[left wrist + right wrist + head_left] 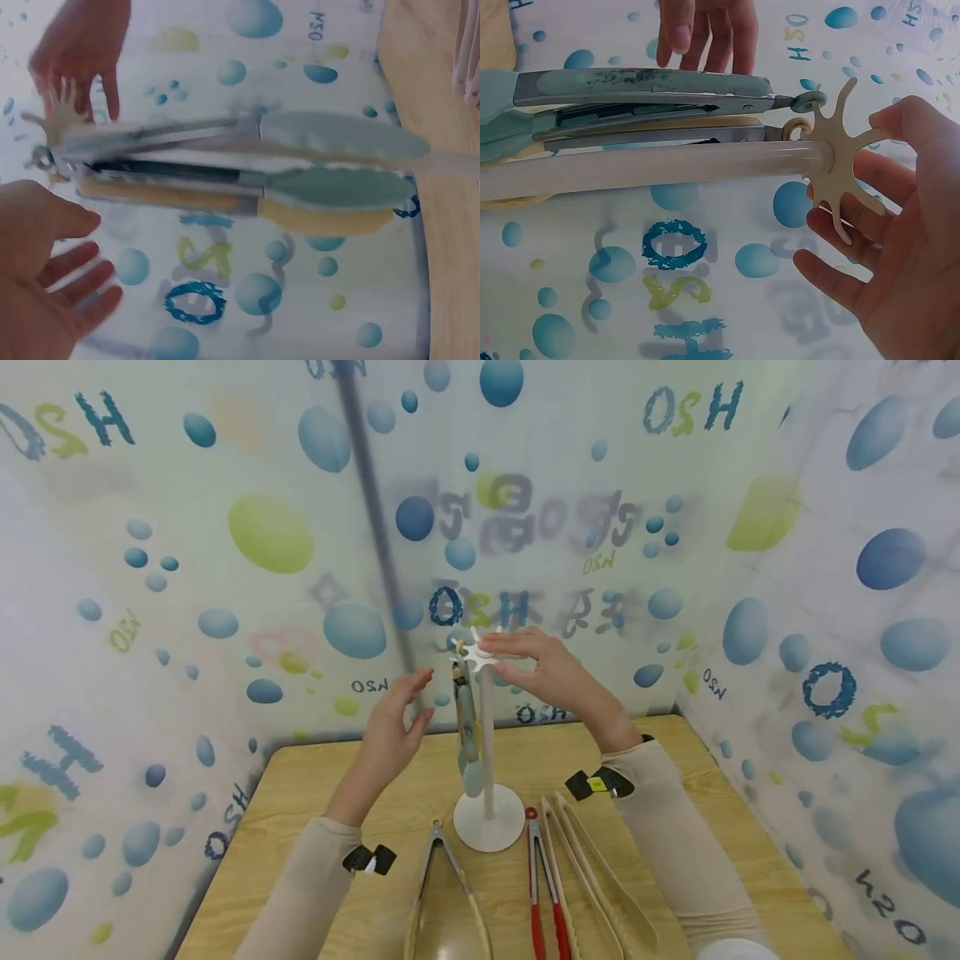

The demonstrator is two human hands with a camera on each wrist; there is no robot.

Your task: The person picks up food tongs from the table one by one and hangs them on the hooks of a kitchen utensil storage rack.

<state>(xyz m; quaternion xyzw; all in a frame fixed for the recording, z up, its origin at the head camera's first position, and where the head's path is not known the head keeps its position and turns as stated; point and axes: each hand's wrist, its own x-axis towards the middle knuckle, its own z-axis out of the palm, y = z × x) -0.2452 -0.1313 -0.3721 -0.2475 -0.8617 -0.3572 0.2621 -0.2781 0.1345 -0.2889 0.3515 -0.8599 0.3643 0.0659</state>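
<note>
A white stand point(487, 743) with a round base rises from the table, topped by a star-shaped ring of hooks point(836, 169). My right hand point(551, 672) holds this hook top, thumb against one hook and fingers around the far side. From the hooks hang tongs with teal handles point(337, 135), and behind them tongs with a yellow handle point(330, 221). To the left of the hanging tongs, my left hand point(386, 727) is held in the air, fingers spread and loosely bent. It touches nothing that I can see.
On the wooden table point(337, 785), spread tongs with pale yellow handles point(412, 935) lie before the stand. Red-handled tongs point(537, 931) and long beige tongs point(588, 885) lie to the right. Patterned curtains enclose the table. A white round thing point(735, 950) shows at the bottom edge.
</note>
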